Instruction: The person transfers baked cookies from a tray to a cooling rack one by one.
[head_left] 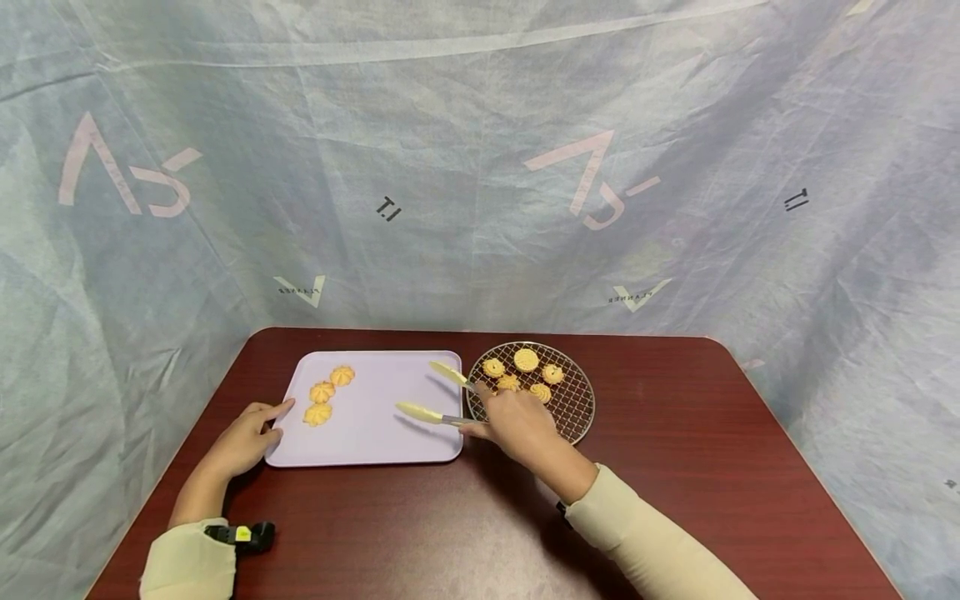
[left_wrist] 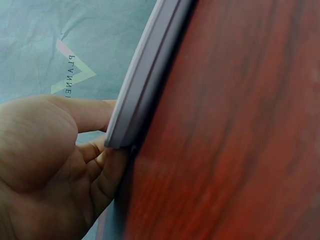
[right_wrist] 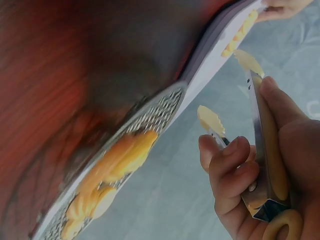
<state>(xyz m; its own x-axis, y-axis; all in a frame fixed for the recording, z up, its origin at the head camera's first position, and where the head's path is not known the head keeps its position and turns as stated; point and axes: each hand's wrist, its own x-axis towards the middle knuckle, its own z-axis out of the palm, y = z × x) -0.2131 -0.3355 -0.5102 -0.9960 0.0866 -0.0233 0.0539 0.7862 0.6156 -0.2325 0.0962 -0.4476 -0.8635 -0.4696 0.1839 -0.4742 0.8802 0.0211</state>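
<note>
My left hand point(head_left: 238, 442) holds the left edge of a lilac tray point(head_left: 367, 446), its fingers about the rim in the left wrist view. Three ridged golden cookies point(head_left: 322, 392) lie in a slanting row on the tray's left part. In my right hand point(head_left: 521, 423) is a pair of metal tongs point(right_wrist: 265, 135) with pale yellow tips, gripped around the handles. The tong tips are spread apart over the tray's right side, with nothing between them. Below the right hand is a round wire rack point(head_left: 577, 408) with several cookies point(head_left: 527, 360); the hand partly hides it.
Tray and rack stand side by side on a dark red wooden table point(head_left: 675, 433). Grey printed fabric point(head_left: 480, 167) hangs behind the table and along both its sides. Bare tabletop shows right of the rack and in front of the tray.
</note>
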